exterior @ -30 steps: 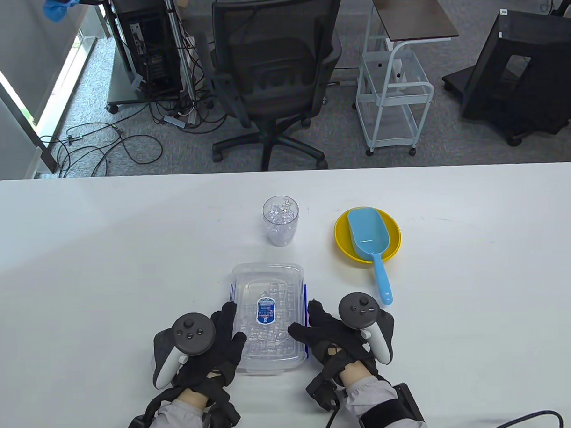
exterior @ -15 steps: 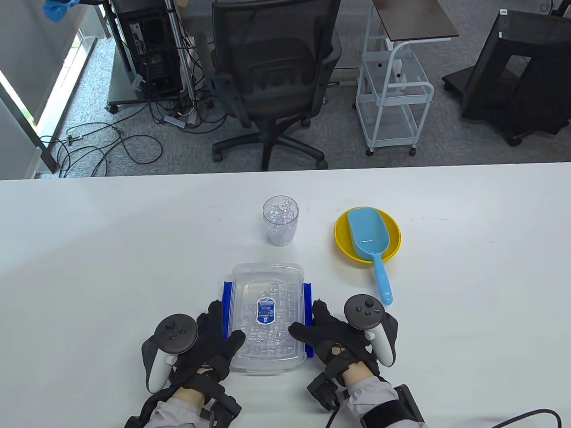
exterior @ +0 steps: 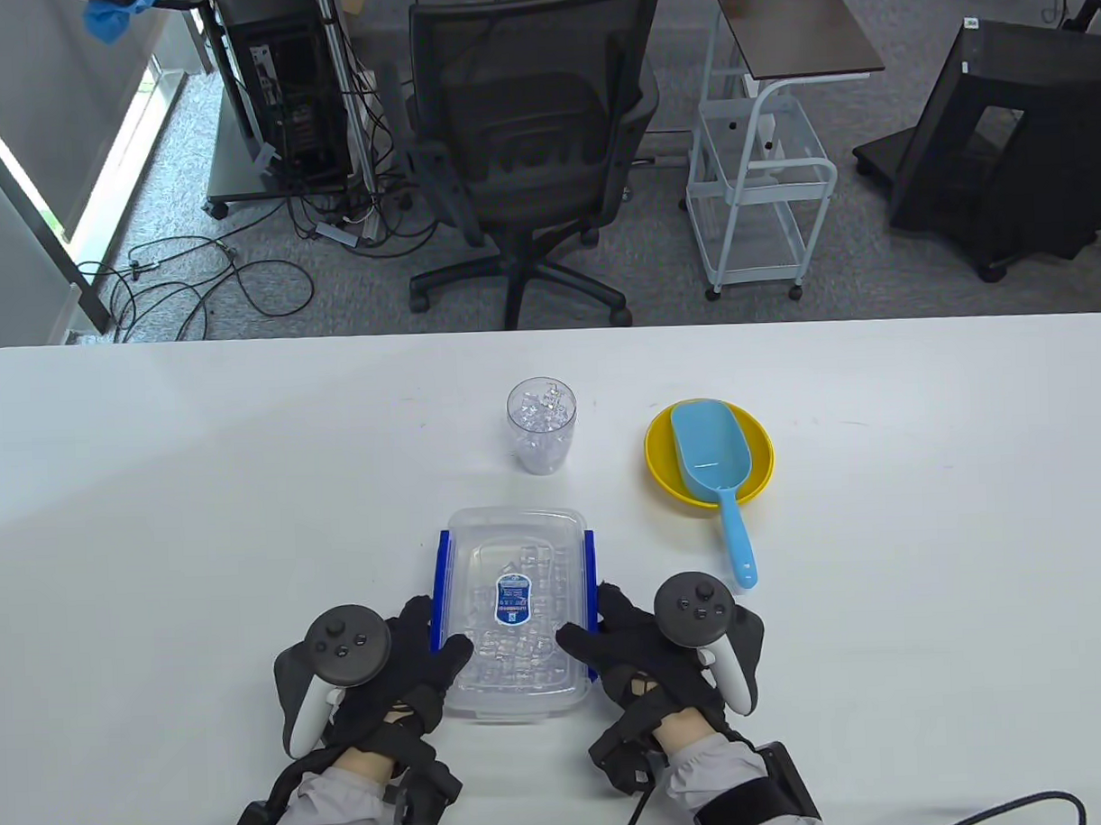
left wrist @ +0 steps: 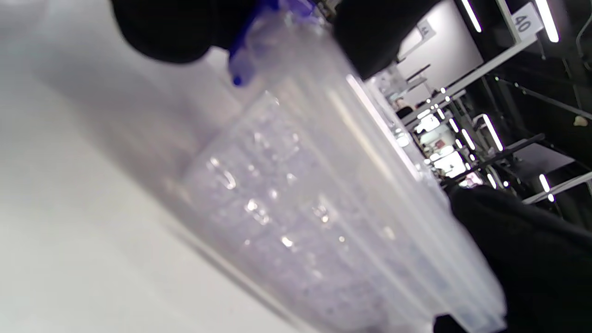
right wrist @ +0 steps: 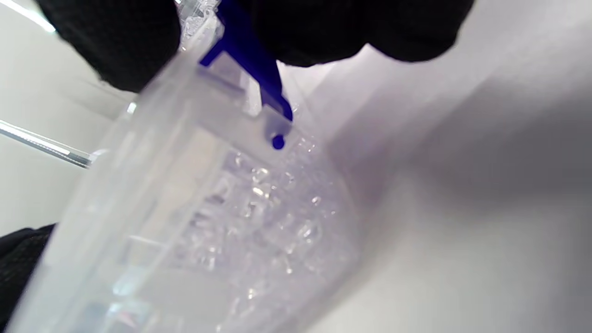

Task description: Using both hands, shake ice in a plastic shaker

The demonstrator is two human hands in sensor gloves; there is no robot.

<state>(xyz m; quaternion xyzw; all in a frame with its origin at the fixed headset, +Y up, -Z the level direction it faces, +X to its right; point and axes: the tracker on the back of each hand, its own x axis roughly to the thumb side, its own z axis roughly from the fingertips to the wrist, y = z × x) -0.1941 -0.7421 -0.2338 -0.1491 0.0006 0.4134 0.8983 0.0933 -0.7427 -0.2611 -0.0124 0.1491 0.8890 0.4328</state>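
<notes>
A clear lidded plastic box (exterior: 517, 558) with ice inside lies on the white table (exterior: 158, 534) near the front edge. It has a blue clip on each long side. My left hand (exterior: 436, 628) grips its left side, thumb on the lid and fingers curled on the left clip (exterior: 444, 570). My right hand (exterior: 586, 617) holds the right side the same way, at the right clip (exterior: 590, 564). The left wrist view shows black fingers (left wrist: 162, 27) over the blue clip (left wrist: 243, 60). In the right wrist view, fingers (right wrist: 115, 41) press around the clip (right wrist: 259, 78).
A clear cup (exterior: 541, 426) full of ice stands behind the box. To its right sits a yellow bowl (exterior: 665, 467) with a light blue scoop (exterior: 715, 461) lying in it, handle pointing toward my right hand. An office chair stands beyond the table's far edge.
Half a second ago both blue clips flared outward; now they stand narrower against the box sides. Both hands have shifted slightly inward. The box has stayed in place.
</notes>
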